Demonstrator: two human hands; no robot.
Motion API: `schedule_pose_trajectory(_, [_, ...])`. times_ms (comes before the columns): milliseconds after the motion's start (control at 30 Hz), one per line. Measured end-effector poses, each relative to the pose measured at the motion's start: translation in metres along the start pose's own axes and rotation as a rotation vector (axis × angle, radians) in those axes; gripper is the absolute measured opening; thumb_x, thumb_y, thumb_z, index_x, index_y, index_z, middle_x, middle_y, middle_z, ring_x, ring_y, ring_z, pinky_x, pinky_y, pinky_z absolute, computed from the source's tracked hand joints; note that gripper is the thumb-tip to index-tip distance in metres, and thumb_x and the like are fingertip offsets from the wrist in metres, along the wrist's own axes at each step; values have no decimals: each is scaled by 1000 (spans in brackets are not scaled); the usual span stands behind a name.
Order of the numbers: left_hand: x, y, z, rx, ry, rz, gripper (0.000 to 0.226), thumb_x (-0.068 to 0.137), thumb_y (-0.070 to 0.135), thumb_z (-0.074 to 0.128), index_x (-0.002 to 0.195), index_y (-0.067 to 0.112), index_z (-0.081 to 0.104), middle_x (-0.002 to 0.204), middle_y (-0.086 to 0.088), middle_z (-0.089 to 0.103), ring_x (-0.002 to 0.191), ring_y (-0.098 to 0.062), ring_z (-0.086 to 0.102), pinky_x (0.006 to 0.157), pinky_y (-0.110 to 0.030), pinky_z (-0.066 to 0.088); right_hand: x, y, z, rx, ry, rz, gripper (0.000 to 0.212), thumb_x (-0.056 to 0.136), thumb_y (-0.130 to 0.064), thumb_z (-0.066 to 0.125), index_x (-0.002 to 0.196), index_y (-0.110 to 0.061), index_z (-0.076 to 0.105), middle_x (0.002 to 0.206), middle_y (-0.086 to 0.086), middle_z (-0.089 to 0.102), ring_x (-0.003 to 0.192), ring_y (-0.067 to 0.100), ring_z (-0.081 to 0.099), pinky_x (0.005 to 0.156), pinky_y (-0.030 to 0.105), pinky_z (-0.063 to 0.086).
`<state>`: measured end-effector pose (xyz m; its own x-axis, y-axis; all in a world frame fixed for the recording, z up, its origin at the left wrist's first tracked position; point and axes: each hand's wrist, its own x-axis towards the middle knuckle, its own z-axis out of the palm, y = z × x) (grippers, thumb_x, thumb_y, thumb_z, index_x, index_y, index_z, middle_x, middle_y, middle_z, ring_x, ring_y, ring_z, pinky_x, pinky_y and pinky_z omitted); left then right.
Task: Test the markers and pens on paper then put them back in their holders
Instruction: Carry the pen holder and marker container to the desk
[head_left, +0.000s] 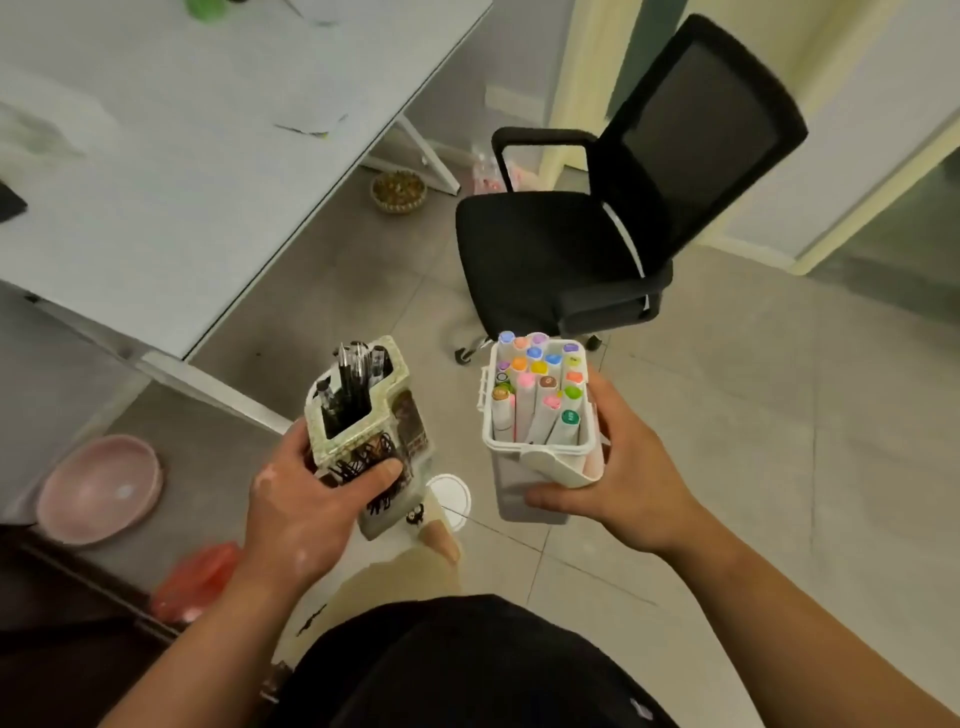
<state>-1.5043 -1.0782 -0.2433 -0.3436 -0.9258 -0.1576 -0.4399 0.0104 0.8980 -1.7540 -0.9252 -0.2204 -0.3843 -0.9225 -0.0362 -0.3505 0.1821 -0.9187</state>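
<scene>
Head view: the pen holder (363, 415) is gripped by the left hand (301, 499) and the marker box (537, 415) by the right hand (628, 478), both carried above the floor. Testing is not yet begun; both must probably be set on the desk (182, 171), near the paper (311, 127).

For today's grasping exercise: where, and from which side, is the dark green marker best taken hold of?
Likely pinch its cap from above: the dark green marker leans inside the white box, walls and neighbours crowding its barrel, only the top free.
</scene>
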Motion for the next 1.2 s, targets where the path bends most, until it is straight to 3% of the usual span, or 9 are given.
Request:
schedule_pose_trajectory(133, [104, 4, 14, -26, 68, 8, 60, 60, 39, 91, 106, 57, 57, 96, 32, 68, 84, 12, 65, 66, -13, 48, 110, 14, -9, -35, -10, -9, 106, 65, -64, 86, 152, -48, 27, 139, -30, 53, 126, -6, 55, 85, 4, 48])
schedule_pose_trajectory(300, [238, 21, 8, -27, 84, -28, 65, 63, 30, 92, 120, 38, 61, 97, 15, 73, 86, 12, 66, 61, -2, 46, 240, 22, -17, -50, -29, 24, 110, 63, -57, 90, 151, -53, 24, 140, -34, 50, 128, -9, 50, 84, 2, 47])
schedule_pose_trajectory(467, [335, 47, -13, -24, 163, -47, 62, 64, 31, 92, 117, 40, 61, 97, 18, 72, 83, 15, 64, 69, -14, 47, 359, 19, -23, -42, -92, 33, 113, 62, -50, 93, 152, -52, 24, 142, -29, 52, 130, -6, 51, 88, 7, 50])
schedule_pose_trajectory(667, [436, 51, -21, -40, 309, -117, 56, 65, 29, 92, 110, 43, 61, 96, 31, 69, 84, 13, 65, 61, -7, 48, 523, 26, -14, 1, -212, -9, 114, 61, -40, 97, 152, -48, 29, 143, -22, 55, 130, 2, 55, 100, 40, 56])
schedule_pose_trajectory(800, [508, 52, -23, -91, 429, -181, 60, 64, 26, 93, 110, 47, 60, 97, 30, 70, 86, 10, 67, 62, -2, 48, 647, 26, 7, -2, -348, -70, 111, 58, -44, 97, 149, -49, 34, 138, -25, 58, 124, -4, 58, 93, 17, 55])
schedule_pose_trajectory(900, [555, 58, -20, -132, 529, -260, 64, 63, 22, 93, 114, 45, 61, 99, 27, 71, 88, 8, 68, 63, -2, 49, 733, 17, 24, 5, -459, -74, 111, 56, -44, 96, 148, -46, 35, 136, -23, 60, 122, -2, 60, 90, 26, 59])
schedule_pose_trajectory(1100, [610, 76, -16, -180, 687, -352, 63, 64, 19, 93, 117, 37, 63, 101, 24, 72, 90, 6, 68, 67, -5, 51, 858, 4, 43, -30, -578, -142, 119, 51, -48, 95, 151, -45, 31, 136, -29, 58, 121, -7, 58, 92, 26, 52])
schedule_pose_trajectory(1200, [628, 78, -15, -203, 733, -373, 64, 64, 21, 93, 117, 38, 63, 101, 20, 73, 89, 3, 69, 66, -9, 53, 901, 1, 53, -61, -602, -170, 120, 51, -48, 95, 152, -45, 31, 139, -27, 56, 124, -5, 57, 96, 33, 54])
